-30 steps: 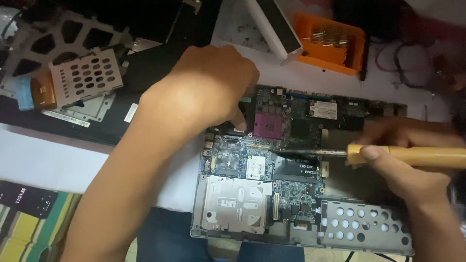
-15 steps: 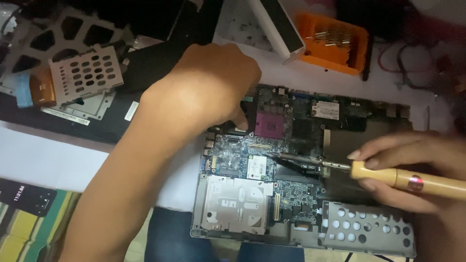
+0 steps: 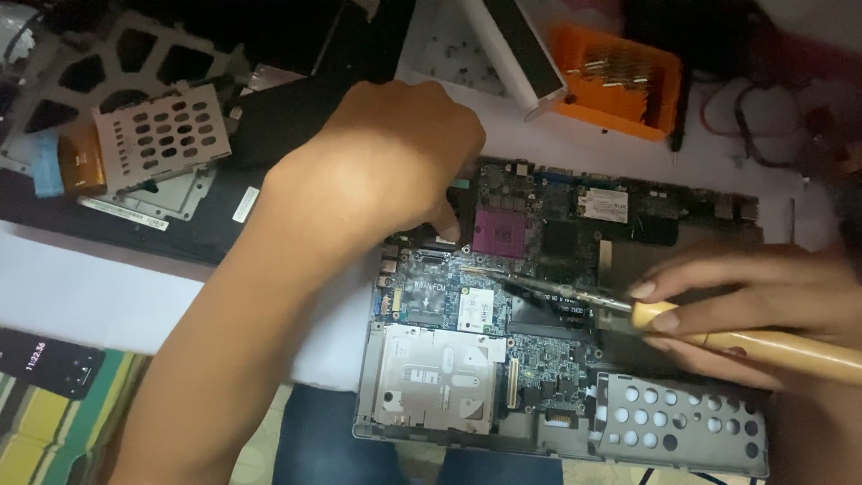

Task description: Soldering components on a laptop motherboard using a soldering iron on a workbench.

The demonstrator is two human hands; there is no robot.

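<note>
The right hand [image 3: 763,301] grips a wooden-handled soldering iron [image 3: 718,337], tip on the circuit board [image 3: 539,296] (steadiness matters); the left hand [image 3: 395,171] presses beside the socket [image 3: 500,232], holding nothing.

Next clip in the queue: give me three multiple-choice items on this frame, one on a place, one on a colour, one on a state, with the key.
1. Where does the orange parts tray lie?
A. Beyond the laptop motherboard, near the top edge
B. On the person's lap
C. Under the perforated metal bracket

2. What colour is the square processor socket?
A. Green
B. Purple-pink
C. White

3. What is the right hand doing?
A. Lying open on the table
B. Gripping a wooden-handled soldering iron
C. Holding a phone

Key: 1 A, the tray sits above the board by the white box. 2 B, the socket beside the left hand fingertips is purple-pink. 3 B, fingers wrap the handle and the metal tip reaches over the board.
</note>
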